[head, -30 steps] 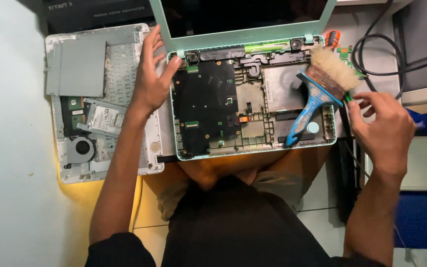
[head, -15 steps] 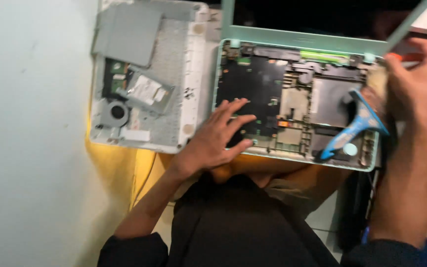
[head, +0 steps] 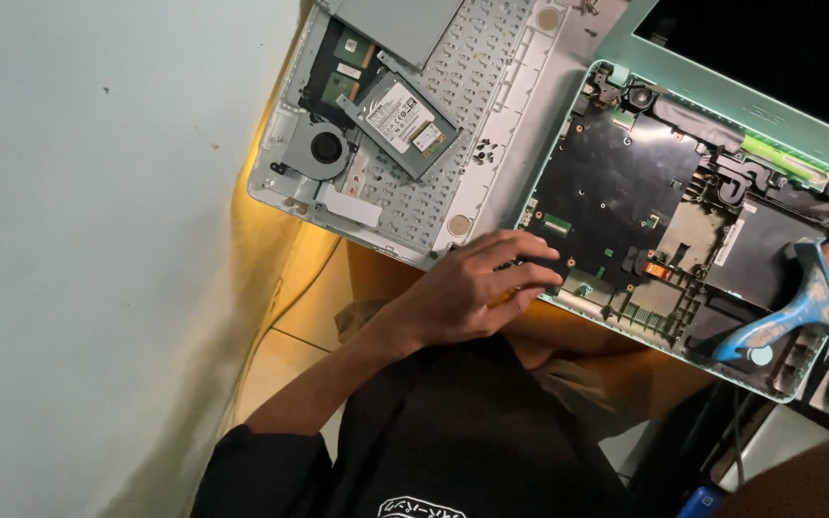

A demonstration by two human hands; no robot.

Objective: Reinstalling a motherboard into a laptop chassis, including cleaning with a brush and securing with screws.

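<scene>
Honestly, looking risky: left hand (head: 472,288) resting flat and loosely open on the near edge of the opened laptop base (head: 626,192), gripping nothing. Right hand out of shot. Blue-handled brush (head: 798,317) lying near its right corner, probably shedding bristles or static onto bare circuitry.

Person's in a black short-sleeve tee, sleeve ends above the elbow, forearm bare. White printed graphic on the chest, only its top edge in view, can't make out what it is. Left hand (head: 467,293) bare: no glove, no ring, no watch or band at the wrist as far as visible. Brownish-tan trousers or shorts show at the lap, under the tee's hem. Right hand out of view.
</scene>
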